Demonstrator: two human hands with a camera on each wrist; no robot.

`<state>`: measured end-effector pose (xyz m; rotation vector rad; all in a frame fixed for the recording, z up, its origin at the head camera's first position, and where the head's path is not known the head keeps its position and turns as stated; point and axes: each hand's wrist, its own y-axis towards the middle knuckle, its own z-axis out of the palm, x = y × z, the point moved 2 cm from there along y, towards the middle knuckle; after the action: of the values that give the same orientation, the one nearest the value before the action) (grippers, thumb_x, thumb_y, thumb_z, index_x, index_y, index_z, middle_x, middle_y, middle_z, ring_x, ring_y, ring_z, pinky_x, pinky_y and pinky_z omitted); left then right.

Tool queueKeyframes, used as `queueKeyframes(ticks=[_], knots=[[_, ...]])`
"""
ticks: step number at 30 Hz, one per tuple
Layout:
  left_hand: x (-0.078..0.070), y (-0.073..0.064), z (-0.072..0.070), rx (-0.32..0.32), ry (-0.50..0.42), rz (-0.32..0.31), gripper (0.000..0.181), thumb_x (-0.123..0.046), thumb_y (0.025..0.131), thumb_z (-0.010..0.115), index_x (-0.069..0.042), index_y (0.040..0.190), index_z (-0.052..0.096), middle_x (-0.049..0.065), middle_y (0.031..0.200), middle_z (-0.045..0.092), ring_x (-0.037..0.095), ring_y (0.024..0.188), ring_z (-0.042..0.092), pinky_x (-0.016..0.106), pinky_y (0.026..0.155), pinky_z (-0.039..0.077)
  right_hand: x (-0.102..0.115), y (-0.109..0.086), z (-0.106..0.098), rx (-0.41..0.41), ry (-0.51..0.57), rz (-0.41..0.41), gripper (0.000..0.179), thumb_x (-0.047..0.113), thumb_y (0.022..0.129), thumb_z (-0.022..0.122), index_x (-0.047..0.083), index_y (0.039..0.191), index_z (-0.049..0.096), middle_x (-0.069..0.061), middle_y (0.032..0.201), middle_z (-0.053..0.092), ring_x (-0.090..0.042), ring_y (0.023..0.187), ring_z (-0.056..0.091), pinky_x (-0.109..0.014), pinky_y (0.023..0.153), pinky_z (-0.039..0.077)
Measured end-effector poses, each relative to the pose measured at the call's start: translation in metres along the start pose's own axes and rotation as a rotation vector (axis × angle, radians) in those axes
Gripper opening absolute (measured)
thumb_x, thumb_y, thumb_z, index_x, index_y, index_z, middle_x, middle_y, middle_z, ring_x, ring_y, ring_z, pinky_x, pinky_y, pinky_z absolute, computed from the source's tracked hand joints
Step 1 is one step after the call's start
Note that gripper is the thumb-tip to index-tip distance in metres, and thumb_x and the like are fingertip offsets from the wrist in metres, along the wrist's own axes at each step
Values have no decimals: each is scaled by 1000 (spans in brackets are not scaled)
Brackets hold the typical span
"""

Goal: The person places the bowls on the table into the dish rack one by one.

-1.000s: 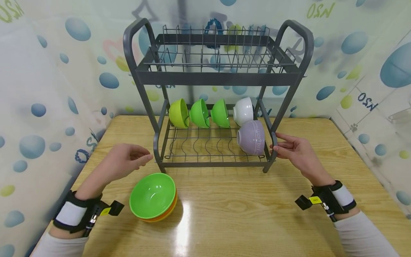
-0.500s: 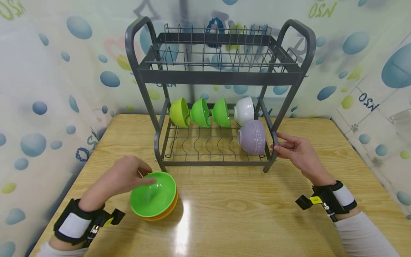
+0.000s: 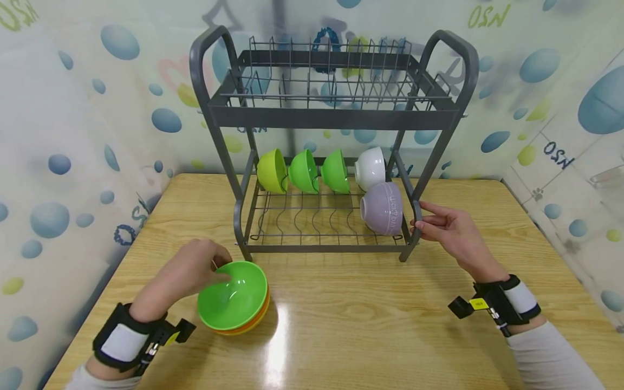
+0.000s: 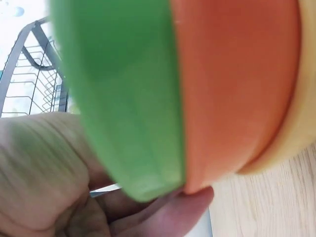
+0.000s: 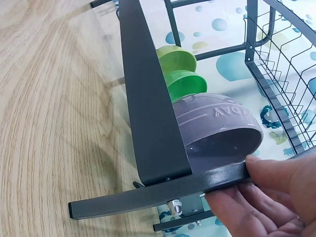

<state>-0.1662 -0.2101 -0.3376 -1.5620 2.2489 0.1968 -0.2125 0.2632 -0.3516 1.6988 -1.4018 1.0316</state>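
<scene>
The left hand (image 3: 197,265) is now at the rim of the green bowl (image 3: 239,298) instead of apart from it, near the left end of the rack (image 3: 336,118); its thumb is inside and its fingers outside, pinching the rim; the right hand (image 3: 455,233) is where it was, gripping the right side frame of the rack's lower shelf, and the bowls there look unmoved.

The green bowl sits on the counter (image 3: 361,325) as the top of a nest, over an orange bowl (image 4: 237,89) and a yellow bowl (image 4: 306,98); it appears to be the one in work, held but seemingly not yet parted from the orange one.

The nest stands just in front of the rack's left front foot, so the bowl's far rim has little room there; bare counter lies to its right; on the lower shelf, bare wire slots run along the front row left of the purple bowl (image 3: 382,208), with 4 bowls behind; the upper shelf overhangs, so the front looks the freer way in.
</scene>
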Motion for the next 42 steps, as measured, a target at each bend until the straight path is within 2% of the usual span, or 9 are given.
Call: queueKeyframes(ticks=[8, 17, 27, 34, 39, 42], knots=[[-2, -1, 0, -31, 8, 12, 8, -5, 74, 76, -10, 80, 75, -4, 66, 63, 8, 60, 51, 23, 52, 45, 0, 1, 0, 6, 1, -7, 62, 24, 92, 62, 5, 146, 39, -14, 116, 69, -8, 93, 70, -23, 79, 56], [-5, -5, -5, -65, 11, 1, 9, -3, 81, 70, -7, 84, 77, 1, 73, 69, 8, 62, 56, 23, 53, 49, 0, 0, 1, 3, -3, -7, 62, 23, 92, 62, 4, 146, 39, -17, 117, 68, -7, 93, 69, -23, 79, 56], [-10, -7, -15, -135, 54, 49, 9, -5, 81, 71, -6, 87, 78, 5, 78, 73, 10, 66, 62, 27, 55, 53, -1, 0, 0, -3, 17, -23, 63, 23, 92, 62, 2, 146, 39, 1, 108, 72, -7, 91, 70, -22, 78, 57], [-11, -9, -22, -180, 57, 54, 9, -4, 82, 69, -6, 85, 77, 5, 75, 72, 8, 61, 58, 25, 51, 48, -1, -1, -1, -5, 12, -19, 62, 25, 92, 62, 2, 146, 39, -8, 111, 72, -8, 91, 70, -25, 79, 57], [-12, -7, -25, -170, 28, 35, 9, -6, 85, 66, -4, 85, 75, 1, 68, 67, 8, 56, 51, 23, 47, 43, 0, -1, 0, -11, -2, -4, 62, 26, 92, 62, 4, 146, 39, -11, 113, 71, -7, 91, 69, -26, 80, 57], [-15, -6, -26, -165, 9, 32, 10, -7, 86, 66, -3, 87, 75, 0, 66, 65, 9, 55, 49, 23, 47, 42, 0, -2, 1, -12, -7, -5, 62, 26, 93, 61, 4, 146, 39, -18, 116, 68, -7, 92, 69, -26, 81, 57]])
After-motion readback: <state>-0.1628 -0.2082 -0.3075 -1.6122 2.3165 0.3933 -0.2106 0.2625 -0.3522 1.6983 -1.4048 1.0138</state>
